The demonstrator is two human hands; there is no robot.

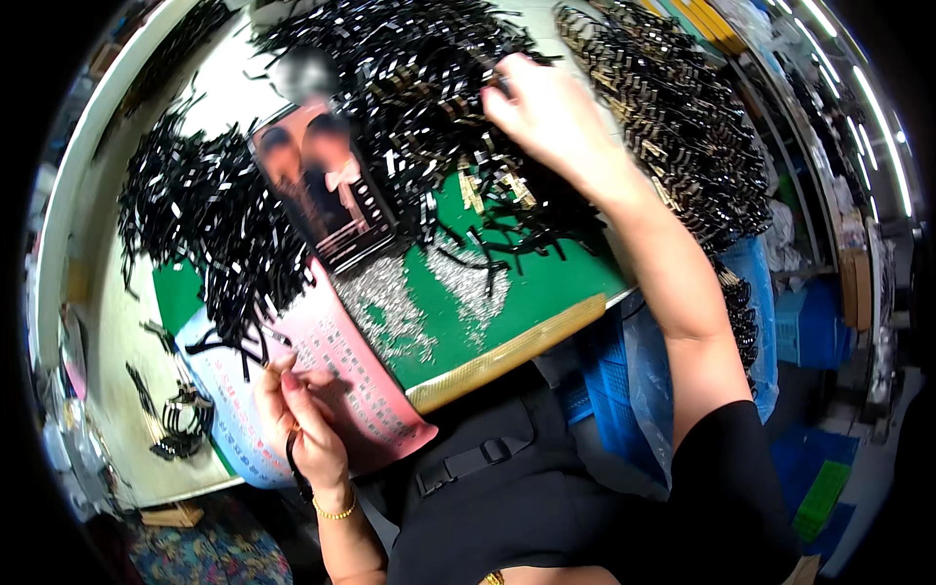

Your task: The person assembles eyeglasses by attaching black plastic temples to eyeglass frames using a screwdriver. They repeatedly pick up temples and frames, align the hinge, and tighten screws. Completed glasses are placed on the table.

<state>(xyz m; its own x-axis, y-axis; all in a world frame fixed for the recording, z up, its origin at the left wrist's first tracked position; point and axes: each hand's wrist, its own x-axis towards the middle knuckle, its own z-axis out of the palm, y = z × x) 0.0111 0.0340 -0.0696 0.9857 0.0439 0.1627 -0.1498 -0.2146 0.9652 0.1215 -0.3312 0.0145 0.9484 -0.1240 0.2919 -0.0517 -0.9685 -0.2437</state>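
We see the left hand (pixel 310 424), thumb and forefinger drawn near a pinch, just beside loose ends of the smaller heap of black strips (pixel 210 210), and the right hand (pixel 551 115) curled at the larger heap of black strips (pixel 429 73); we cannot tell whether either grip closes on one. Nearer us, silver bits (pixel 382 300) lie apart, presumably to stay unmixed, on a green mat (pixel 429 363) over the pale bench (pixel 107 366). A blue crate (pixel 606 390) stands by us, with strip lights (pixel 885 136) beyond.
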